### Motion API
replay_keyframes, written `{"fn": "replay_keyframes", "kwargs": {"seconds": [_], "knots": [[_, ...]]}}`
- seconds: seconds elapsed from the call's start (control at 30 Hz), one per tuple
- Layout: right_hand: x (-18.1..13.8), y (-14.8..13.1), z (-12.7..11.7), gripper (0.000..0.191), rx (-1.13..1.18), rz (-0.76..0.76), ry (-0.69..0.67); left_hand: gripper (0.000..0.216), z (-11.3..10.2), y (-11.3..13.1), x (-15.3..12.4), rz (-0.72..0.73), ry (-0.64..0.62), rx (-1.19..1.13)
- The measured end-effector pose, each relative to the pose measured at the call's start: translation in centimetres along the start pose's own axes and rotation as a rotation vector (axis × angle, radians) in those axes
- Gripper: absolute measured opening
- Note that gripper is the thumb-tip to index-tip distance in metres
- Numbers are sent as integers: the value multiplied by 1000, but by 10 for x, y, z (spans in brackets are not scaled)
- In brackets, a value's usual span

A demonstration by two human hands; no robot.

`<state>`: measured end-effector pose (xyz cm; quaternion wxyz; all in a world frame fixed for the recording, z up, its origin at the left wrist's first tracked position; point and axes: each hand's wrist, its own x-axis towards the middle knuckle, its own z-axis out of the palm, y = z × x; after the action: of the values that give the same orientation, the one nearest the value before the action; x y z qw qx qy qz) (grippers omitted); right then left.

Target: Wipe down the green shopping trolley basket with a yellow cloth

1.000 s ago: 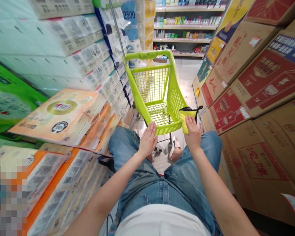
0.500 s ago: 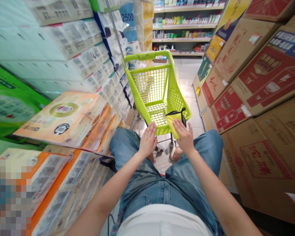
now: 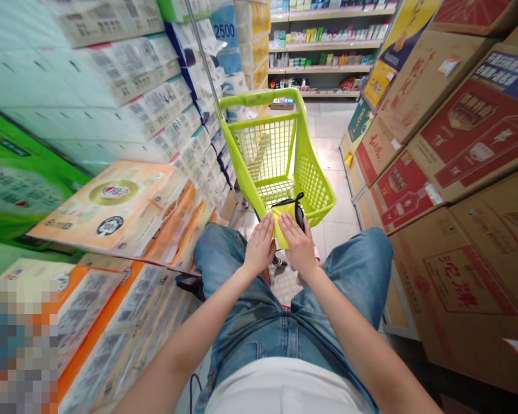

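My left hand (image 3: 261,244) lies on the near rim of a lime-green shopping cart (image 3: 313,164), its fingers stretched out and flat. Beside it, my right hand (image 3: 299,240) presses a yellow cloth (image 3: 281,231) with black edging and a small black loop against the same rim. The fingers of that hand are spread over the cloth, and the thumb side is partly hidden. The cart's basket has grid walls, and bare mesh shows on its bottom.
Stacked tissue packs (image 3: 116,201) line the left side close to my knee. Cardboard cartons (image 3: 461,270) rise on the right. Tiled floor (image 3: 328,132) runs past the cart to shelves (image 3: 323,46) of small goods. A metal pole (image 3: 202,52) stands at the cart's far left corner.
My right hand has slid left along the cart's near rim with the yellow cloth, coming close to my left hand. The left hand and the cart have stayed in place.
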<state>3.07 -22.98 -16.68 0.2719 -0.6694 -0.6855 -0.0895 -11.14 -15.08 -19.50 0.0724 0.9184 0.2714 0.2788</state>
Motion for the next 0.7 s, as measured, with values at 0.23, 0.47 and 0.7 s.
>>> {"fn": "replay_keyframes", "kwargs": {"seconds": [0.23,0.47,0.7], "knots": [[-17,94,-25,73,-99,162,130,82,-2,2,2,11,11,23],[1,25,7,75,-43,263,194,82,-1,2,1,-2,14,13],[-6,22,-3,74,-25,-57,34,81,-2,0,1,6,0,14]]}}
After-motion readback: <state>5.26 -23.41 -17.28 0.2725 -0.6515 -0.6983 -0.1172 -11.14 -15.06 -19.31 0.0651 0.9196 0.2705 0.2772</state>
